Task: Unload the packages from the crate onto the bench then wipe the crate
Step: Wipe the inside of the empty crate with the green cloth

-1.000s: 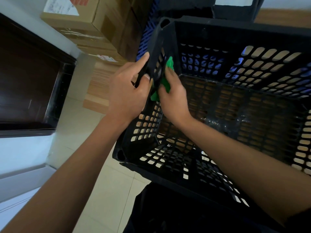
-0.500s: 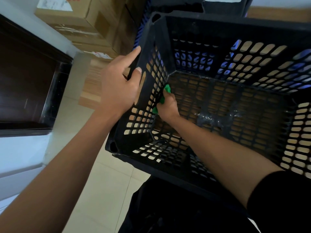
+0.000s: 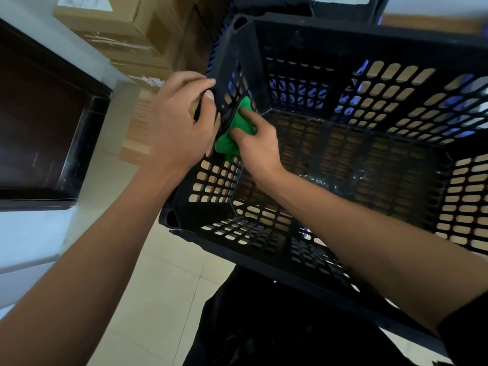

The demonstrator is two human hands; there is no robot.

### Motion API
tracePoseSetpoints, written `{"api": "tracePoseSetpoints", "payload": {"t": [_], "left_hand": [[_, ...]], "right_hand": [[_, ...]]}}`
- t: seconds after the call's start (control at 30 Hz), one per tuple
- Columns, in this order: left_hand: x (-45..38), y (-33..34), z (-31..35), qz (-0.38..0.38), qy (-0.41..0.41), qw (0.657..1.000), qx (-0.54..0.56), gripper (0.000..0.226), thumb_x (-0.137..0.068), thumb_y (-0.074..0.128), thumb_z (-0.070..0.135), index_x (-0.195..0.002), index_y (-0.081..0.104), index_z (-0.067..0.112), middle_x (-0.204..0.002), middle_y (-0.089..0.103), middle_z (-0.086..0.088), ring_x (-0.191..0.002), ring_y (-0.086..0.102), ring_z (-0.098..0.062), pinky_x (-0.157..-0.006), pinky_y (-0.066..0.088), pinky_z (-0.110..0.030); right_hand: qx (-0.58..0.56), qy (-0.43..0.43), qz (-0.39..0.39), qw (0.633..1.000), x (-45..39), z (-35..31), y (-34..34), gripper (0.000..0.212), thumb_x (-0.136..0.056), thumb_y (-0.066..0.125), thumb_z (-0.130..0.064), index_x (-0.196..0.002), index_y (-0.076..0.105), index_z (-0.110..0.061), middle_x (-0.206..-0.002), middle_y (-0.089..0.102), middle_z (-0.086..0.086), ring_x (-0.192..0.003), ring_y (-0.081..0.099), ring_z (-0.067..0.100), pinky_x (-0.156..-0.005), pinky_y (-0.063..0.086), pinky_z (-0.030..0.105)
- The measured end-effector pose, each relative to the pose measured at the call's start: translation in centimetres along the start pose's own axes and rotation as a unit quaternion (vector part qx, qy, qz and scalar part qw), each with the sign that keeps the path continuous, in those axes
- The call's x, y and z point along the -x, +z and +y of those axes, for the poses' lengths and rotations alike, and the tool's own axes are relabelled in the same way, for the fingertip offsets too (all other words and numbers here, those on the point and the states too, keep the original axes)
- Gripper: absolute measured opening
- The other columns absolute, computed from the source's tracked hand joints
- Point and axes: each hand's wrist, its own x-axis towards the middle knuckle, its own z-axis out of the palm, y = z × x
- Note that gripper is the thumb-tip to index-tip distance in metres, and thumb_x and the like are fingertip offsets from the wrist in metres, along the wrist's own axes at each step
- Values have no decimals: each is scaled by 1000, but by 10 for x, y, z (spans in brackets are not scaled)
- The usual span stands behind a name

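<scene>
Wiping back up: your right hand (image 3: 260,143), fingers bunching the green cloth (image 3: 232,136), has climbed the black crate (image 3: 343,40)'s left wall since mid-stroke; left hand (image 3: 179,122) clenched on that rim. Crate empty, other walls likely remain.

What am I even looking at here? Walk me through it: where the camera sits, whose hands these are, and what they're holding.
There is no machine here. The camera is worn on a person's head, looking forward and down at their own bare arms. The left hand grips the side wall of a black slotted plastic crate from outside, steadying it. The right hand reaches inside and presses a green cloth against that same wall, wiping it. No packages show inside the crate. Cardboard boxes sit beyond it at the upper left, and pale floor tiles show below.
</scene>
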Motion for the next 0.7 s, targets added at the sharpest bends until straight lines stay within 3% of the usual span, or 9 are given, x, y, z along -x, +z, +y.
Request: {"api": "tracePoseSetpoints", "payload": {"t": [0.2, 0.37, 0.5, 0.57, 0.7], "left_hand": [[33, -24, -3, -46, -15, 999, -14, 34, -100, 53, 12, -130, 67, 3, -126, 65, -9, -118, 60, -19, -105, 49, -37], [81, -28, -15, -103, -56, 993, 2, 46, -105, 49, 15, -150, 49, 6, -144, 54, -6, -129, 52, -20, -105, 50, -45], [81, -22, -21, -105, -26, 994, 7, 49, -103, 47, 8, -152, 45, 4, -148, 50, -10, -131, 50, -22, -109, 45, -37], [79, -22, -21, -96, -19, 995, 12, 48, -101, 50, 1, -150, 47, 1, -145, 52, -13, -131, 50, -22, -109, 43, -31], [78, -22, -18, -88, -25, 995, 23, 47, -100, 51, -3, -147, 50, 0, -142, 55, -13, -129, 48, -16, -109, 42, -28]], "right_hand": [[-9, -32, 41, 999, -11, -2, -20, 70, -94, 59, 3, -157, 33, -15, -147, 52, 2, -134, 52, 15, -108, 47, 24], [36, -117, 59, 991, -17, 5, -11, 66, -95, 55, 2, -156, 36, -12, -152, 44, 6, -142, 42, 16, -118, 38, 33], [133, -173, 28, 976, -8, 28, 14, 63, -98, 52, -2, -157, 36, -15, -160, 28, 13, -151, 25, 24, -124, 30, 43], [203, -179, 19, 963, -16, 52, 9, 62, -97, 54, 0, -156, 39, -13, -161, 28, 16, -152, 24, 27, -126, 24, 39], [327, -85, -37, 940, -33, 99, -14, 55, -95, 59, 4, -148, 49, -7, -160, 34, 18, -149, 32, 34, -125, 21, 33]]}}
